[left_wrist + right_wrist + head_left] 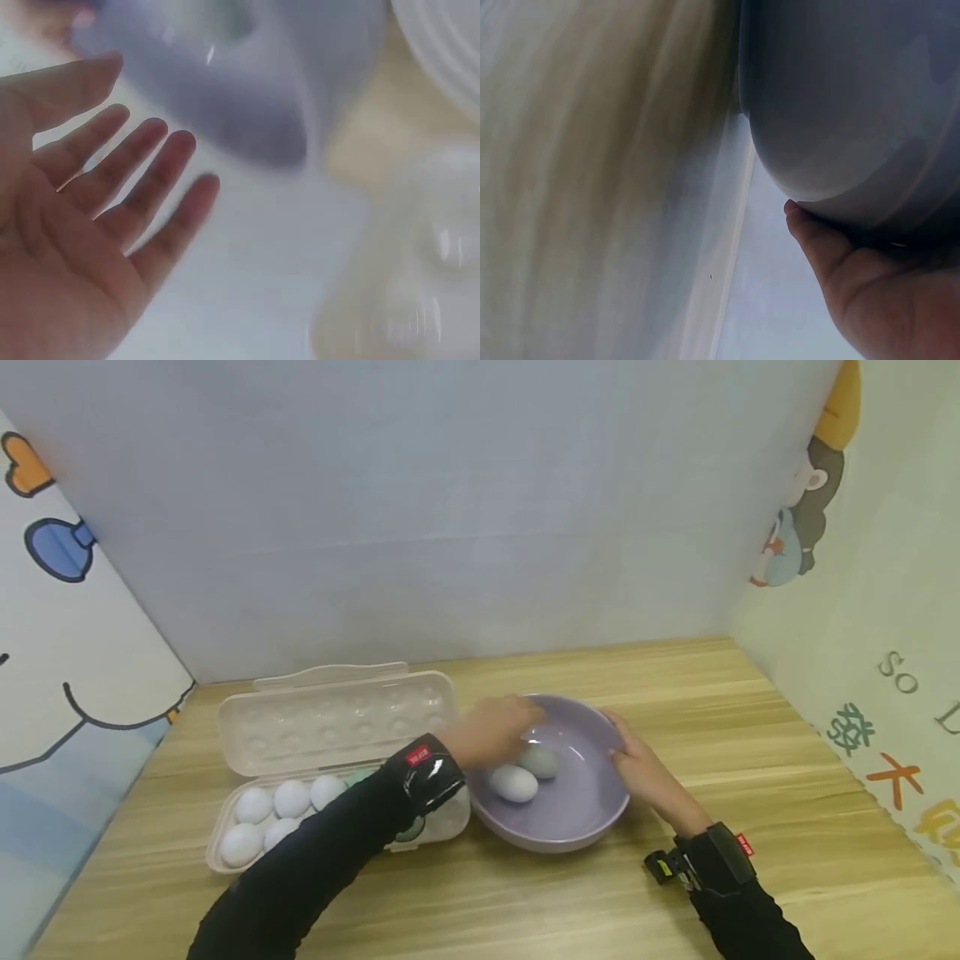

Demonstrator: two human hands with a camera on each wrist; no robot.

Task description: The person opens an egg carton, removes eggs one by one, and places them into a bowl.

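A round purple bowl [581,814] stands on the table, with a white egg [515,783] and a grey-green egg [540,761] touching inside it. My left hand [491,731] is over the bowl's left rim. The left wrist view shows that hand [97,217] empty, its fingers extended and slightly spread. At the bowl's right side my right hand [648,781] grips the rim, thumb at the inner edge; the right wrist view has part of this hand [870,289] against the outer wall. Left of the bowl, an egg carton [217,847] holds several white eggs [255,806]; my left forearm hides part of it.
The carton's lid [337,727] lies folded back toward the rear wall [450,510]. Something green [360,775] and a dark green rounded thing [411,831] show in the carton beside my sleeve. Printed side walls flank the wooden table [750,760].
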